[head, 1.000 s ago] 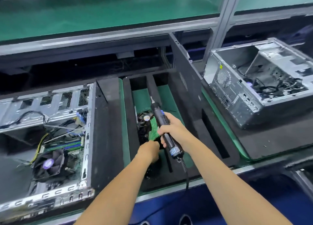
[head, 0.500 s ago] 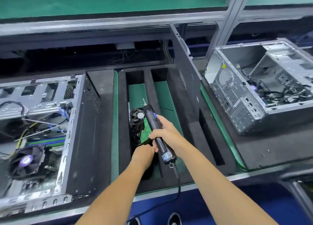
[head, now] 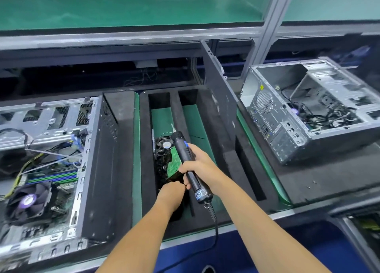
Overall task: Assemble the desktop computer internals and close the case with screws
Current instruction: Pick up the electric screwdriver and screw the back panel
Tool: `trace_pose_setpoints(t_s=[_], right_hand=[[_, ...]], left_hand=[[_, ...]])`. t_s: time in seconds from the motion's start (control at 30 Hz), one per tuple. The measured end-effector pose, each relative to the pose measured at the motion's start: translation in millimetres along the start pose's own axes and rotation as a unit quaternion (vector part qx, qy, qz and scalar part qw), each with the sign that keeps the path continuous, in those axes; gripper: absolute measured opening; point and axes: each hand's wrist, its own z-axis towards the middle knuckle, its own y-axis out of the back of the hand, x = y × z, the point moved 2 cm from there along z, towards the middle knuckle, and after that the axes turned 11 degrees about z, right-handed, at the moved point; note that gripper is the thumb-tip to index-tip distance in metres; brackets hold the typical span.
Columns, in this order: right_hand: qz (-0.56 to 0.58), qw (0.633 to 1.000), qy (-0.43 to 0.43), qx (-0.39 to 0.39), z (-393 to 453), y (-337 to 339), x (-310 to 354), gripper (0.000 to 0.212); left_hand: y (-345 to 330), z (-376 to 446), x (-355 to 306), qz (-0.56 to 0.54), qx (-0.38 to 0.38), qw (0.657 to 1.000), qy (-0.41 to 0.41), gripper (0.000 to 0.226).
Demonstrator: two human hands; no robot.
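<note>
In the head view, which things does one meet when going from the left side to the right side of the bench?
Open computer case with fan → foam tray → graphics card → electric screwdriver → standing side panel → second open computer case.

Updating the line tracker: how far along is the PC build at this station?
Done: the left case already holds a motherboard with CPU fan and cabling.
In hand: the left hand grips a graphics card standing in the foam tray; the right hand holds the electric screwdriver.
Left: card not yet in a case, both cases open, the side panel off, the right case just loose cables.
</note>
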Motion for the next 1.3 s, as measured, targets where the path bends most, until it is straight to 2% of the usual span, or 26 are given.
trace_pose_setpoints(t_s=[0.1, 0.4, 0.5, 0.6, 0.7, 0.77, 0.8, 0.83, 0.87, 0.97, 1.0, 1.07, 1.13, 1.17, 1.23, 1.3], right_hand=[[-0.001, 1.000, -0.002, -0.006, -1.7, 0.2, -2.6, 0.067], [0.004, 1.000, 0.001, -0.007, -5.6, -2.7, -2.0, 0.065], [0.013, 1.000, 0.000, -0.003, -4.2, -1.8, -3.2, 0.062], [0.008, 1.000, -0.005, -0.006, -3.1, -2.3, -5.1, 0.066], [0.003, 1.000, -0.004, -0.010, -1.9, -4.7, -2.7, 0.071], [-0.005, 1.000, -0.003, -0.006, -1.7, -7.3, 0.7, 0.070], [-0.009, 1.000, -0.003, -0.005, -1.9, -8.6, 3.0, 0.071], [-0.012, 1.000, -0.001, -0.003, -2.5, -9.9, 5.5, 0.071], [-0.011, 1.000, 0.002, -0.001, -3.1, -11.4, 8.3, 0.071], [0.016, 1.000, 0.010, 0.003, -3.8, -16.2, 18.8, 0.070], [0.023, 1.000, 0.014, 0.005, -4.0, -18.4, 22.8, 0.069], [0.029, 0.999, 0.024, 0.009, -5.2, -23.3, 31.0, 0.067], [0.027, 0.999, 0.032, 0.015, -8.0, -28.3, 38.0, 0.065], [0.025, 0.999, 0.035, 0.019, -10.2, -30.7, 41.3, 0.064], [0.023, 0.998, 0.040, 0.031, -16.6, -36.1, 47.4, 0.062], [0.020, 0.998, 0.048, 0.044, -24.3, -42.8, 52.5, 0.059]], left_hand=[[-3.1, 2.0, -0.7, 0.006, 0.004, 1.000, -0.007, 0.048], [-3.2, 1.5, 2.4, 0.009, 0.027, 0.999, -0.019, 0.036], [2.9, 1.5, 4.7, 0.004, 0.055, 0.998, -0.006, 0.037], [14.1, -1.1, 7.9, -0.103, 0.071, 0.992, 0.036, 0.034], [40.6, -4.1, 12.0, -0.259, 0.083, 0.961, 0.049, 0.017], [61.0, -7.4, 18.3, -0.323, 0.005, 0.946, 0.032, 0.034], [68.3, -10.6, 23.7, -0.343, -0.005, 0.938, 0.035, 0.037], [76.0, -17.4, 27.8, -0.363, 0.025, 0.931, 0.039, 0.036], [81.5, -22.4, 31.9, -0.393, 0.049, 0.915, 0.076, 0.033], [96.5, -31.7, 54.1, -0.494, -0.007, 0.854, 0.161, 0.041], [103.4, -32.2, 61.2, -0.529, -0.038, 0.823, 0.204, 0.039], [123.7, -32.0, 77.0, -0.604, -0.116, 0.733, 0.289, 0.033], [148.1, -31.5, 92.1, -0.661, -0.189, 0.651, 0.322, 0.030], [157.6, -30.2, 100.8, -0.673, -0.220, 0.627, 0.325, 0.028], [173.8, -29.1, 116.8, -0.672, -0.250, 0.622, 0.316, 0.026], [183.5, -31.7, 130.1, -0.664, -0.262, 0.634, 0.295, 0.029]])
